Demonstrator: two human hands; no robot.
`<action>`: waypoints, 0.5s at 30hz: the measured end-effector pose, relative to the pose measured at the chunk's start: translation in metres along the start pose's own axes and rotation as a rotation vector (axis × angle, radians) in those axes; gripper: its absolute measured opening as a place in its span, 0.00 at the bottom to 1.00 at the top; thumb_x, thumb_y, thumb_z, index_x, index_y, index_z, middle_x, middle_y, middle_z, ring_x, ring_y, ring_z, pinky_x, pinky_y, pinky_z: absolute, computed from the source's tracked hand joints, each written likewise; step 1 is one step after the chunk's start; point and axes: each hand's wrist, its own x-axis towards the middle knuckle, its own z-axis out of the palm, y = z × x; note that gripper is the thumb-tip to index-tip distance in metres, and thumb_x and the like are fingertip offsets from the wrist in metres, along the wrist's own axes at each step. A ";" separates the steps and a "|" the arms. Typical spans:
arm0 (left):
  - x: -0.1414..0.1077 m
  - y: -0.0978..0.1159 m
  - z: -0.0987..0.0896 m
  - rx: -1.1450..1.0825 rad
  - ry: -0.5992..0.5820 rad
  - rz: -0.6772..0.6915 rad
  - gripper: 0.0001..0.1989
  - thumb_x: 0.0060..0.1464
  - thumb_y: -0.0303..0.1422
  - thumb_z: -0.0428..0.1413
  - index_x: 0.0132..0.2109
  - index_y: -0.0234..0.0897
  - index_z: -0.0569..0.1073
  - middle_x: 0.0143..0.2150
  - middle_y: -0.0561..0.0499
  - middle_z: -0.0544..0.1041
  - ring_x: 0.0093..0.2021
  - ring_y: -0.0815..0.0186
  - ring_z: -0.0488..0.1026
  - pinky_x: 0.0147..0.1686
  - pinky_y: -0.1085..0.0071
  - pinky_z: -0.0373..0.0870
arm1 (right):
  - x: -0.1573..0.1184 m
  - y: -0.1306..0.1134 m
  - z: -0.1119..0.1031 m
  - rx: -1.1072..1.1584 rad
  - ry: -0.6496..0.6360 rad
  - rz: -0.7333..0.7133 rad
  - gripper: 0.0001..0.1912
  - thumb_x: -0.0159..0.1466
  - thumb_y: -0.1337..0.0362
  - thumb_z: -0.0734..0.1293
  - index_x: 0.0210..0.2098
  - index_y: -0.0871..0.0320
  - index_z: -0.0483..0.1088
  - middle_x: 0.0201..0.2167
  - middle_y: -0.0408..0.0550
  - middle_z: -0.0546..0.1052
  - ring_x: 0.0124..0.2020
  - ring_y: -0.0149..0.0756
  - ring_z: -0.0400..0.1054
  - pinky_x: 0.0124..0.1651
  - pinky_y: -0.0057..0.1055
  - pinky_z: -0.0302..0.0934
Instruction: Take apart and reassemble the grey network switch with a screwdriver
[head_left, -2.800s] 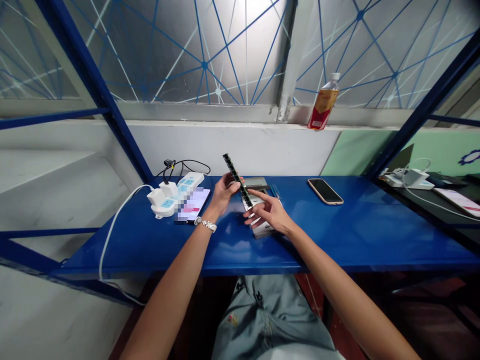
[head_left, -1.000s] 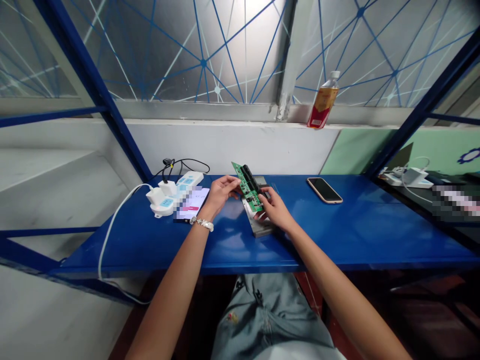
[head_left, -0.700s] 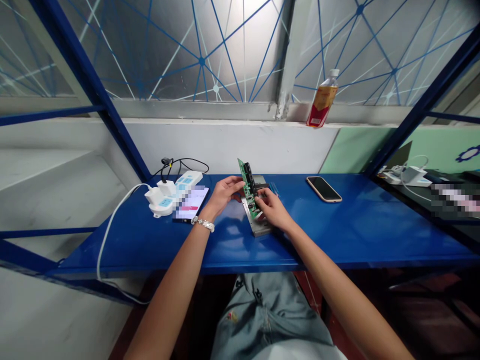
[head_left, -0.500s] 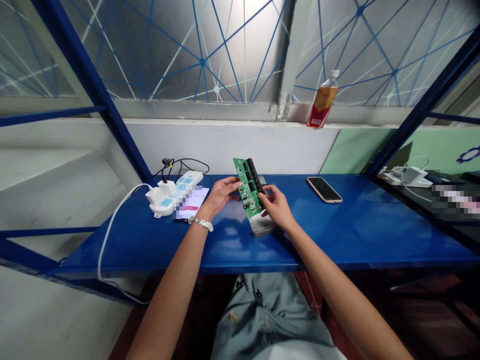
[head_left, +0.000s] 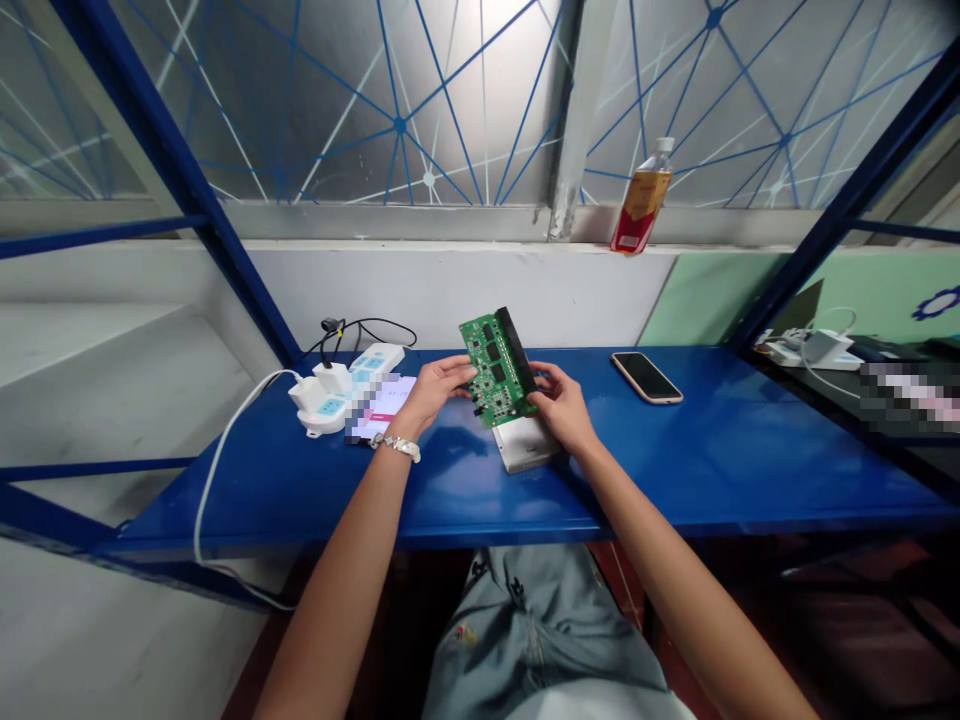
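A green circuit board (head_left: 495, 368) with a black connector strip along its right edge is held up in front of me. My left hand (head_left: 439, 393) grips its left edge, and my right hand (head_left: 561, 396) holds its lower right edge. The board's face is turned toward me. Just below it, a flat silver metal case (head_left: 526, 444) lies on the blue steel table (head_left: 675, 480), with its upper part hidden behind the board.
A white power strip (head_left: 352, 375) with plugged-in chargers and a white cable sits at the table's left, beside a tablet or phone (head_left: 381, 405) with a pixelated screen. A smartphone (head_left: 646, 377) lies to the right. A drink bottle (head_left: 643, 197) stands on the window ledge.
The circuit board has turned from nearly edge-on to face-on toward me. It has also risen slightly and moved clear of most of the silver case, with both hands still on it.
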 end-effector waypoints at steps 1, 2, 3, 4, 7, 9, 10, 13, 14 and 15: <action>0.000 0.001 0.000 -0.002 0.012 0.009 0.23 0.40 0.38 0.73 0.44 0.34 0.82 0.37 0.47 0.83 0.34 0.66 0.77 0.35 0.68 0.75 | 0.001 0.001 0.000 0.006 -0.010 0.013 0.26 0.47 0.65 0.67 0.47 0.58 0.71 0.32 0.44 0.79 0.31 0.35 0.71 0.34 0.30 0.68; 0.000 0.001 0.001 -0.007 0.025 0.013 0.23 0.39 0.38 0.74 0.43 0.34 0.82 0.37 0.47 0.83 0.35 0.66 0.77 0.37 0.68 0.75 | 0.002 0.002 0.000 0.008 -0.019 0.022 0.23 0.47 0.65 0.68 0.44 0.59 0.72 0.31 0.44 0.79 0.31 0.35 0.71 0.36 0.31 0.67; 0.000 0.002 0.002 -0.016 0.035 0.012 0.22 0.39 0.37 0.74 0.42 0.33 0.82 0.37 0.47 0.83 0.35 0.66 0.77 0.39 0.68 0.74 | 0.003 0.003 0.000 0.005 -0.026 0.029 0.22 0.47 0.65 0.68 0.42 0.59 0.73 0.31 0.44 0.80 0.32 0.35 0.71 0.38 0.31 0.67; -0.001 0.003 0.002 -0.028 0.040 0.005 0.21 0.38 0.37 0.74 0.40 0.33 0.82 0.37 0.47 0.83 0.36 0.66 0.78 0.40 0.68 0.74 | 0.004 0.004 -0.001 0.000 -0.034 0.036 0.20 0.47 0.64 0.67 0.41 0.60 0.74 0.31 0.45 0.80 0.32 0.35 0.72 0.39 0.32 0.66; -0.002 0.005 0.004 -0.052 0.047 -0.024 0.21 0.35 0.36 0.75 0.38 0.33 0.81 0.35 0.47 0.83 0.35 0.66 0.77 0.41 0.68 0.74 | 0.005 0.003 -0.006 -0.062 -0.052 0.019 0.18 0.48 0.64 0.67 0.39 0.59 0.75 0.34 0.47 0.80 0.37 0.38 0.73 0.44 0.34 0.66; -0.002 0.005 0.004 -0.055 0.055 -0.027 0.20 0.35 0.36 0.75 0.37 0.33 0.81 0.35 0.48 0.82 0.35 0.66 0.77 0.41 0.68 0.74 | 0.006 0.003 -0.010 -0.191 0.003 -0.058 0.18 0.48 0.64 0.68 0.39 0.58 0.77 0.36 0.46 0.79 0.40 0.40 0.72 0.46 0.35 0.66; -0.002 0.005 0.004 -0.054 0.058 -0.024 0.20 0.35 0.36 0.75 0.36 0.33 0.81 0.35 0.48 0.82 0.35 0.66 0.77 0.41 0.68 0.73 | 0.007 0.003 -0.013 -0.264 0.030 -0.095 0.18 0.48 0.63 0.68 0.39 0.57 0.78 0.35 0.45 0.78 0.38 0.39 0.71 0.45 0.35 0.66; -0.001 0.002 0.004 -0.044 0.056 -0.011 0.19 0.36 0.38 0.74 0.37 0.34 0.82 0.35 0.48 0.82 0.36 0.66 0.76 0.43 0.67 0.73 | 0.007 0.005 -0.017 -0.365 0.007 -0.107 0.20 0.51 0.62 0.69 0.44 0.57 0.77 0.23 0.38 0.70 0.26 0.34 0.64 0.35 0.32 0.62; 0.000 0.001 0.004 -0.034 0.056 0.006 0.19 0.37 0.38 0.74 0.37 0.34 0.82 0.35 0.48 0.82 0.36 0.66 0.76 0.44 0.66 0.73 | 0.007 0.006 -0.017 -0.355 -0.029 -0.084 0.20 0.52 0.61 0.69 0.44 0.58 0.77 0.19 0.36 0.67 0.22 0.32 0.61 0.31 0.31 0.60; 0.001 0.000 0.004 -0.015 0.059 0.032 0.19 0.38 0.39 0.74 0.37 0.35 0.82 0.36 0.48 0.82 0.37 0.65 0.77 0.45 0.66 0.73 | 0.006 0.007 -0.017 -0.336 -0.056 -0.062 0.18 0.54 0.60 0.69 0.44 0.58 0.76 0.17 0.34 0.65 0.20 0.31 0.59 0.29 0.31 0.59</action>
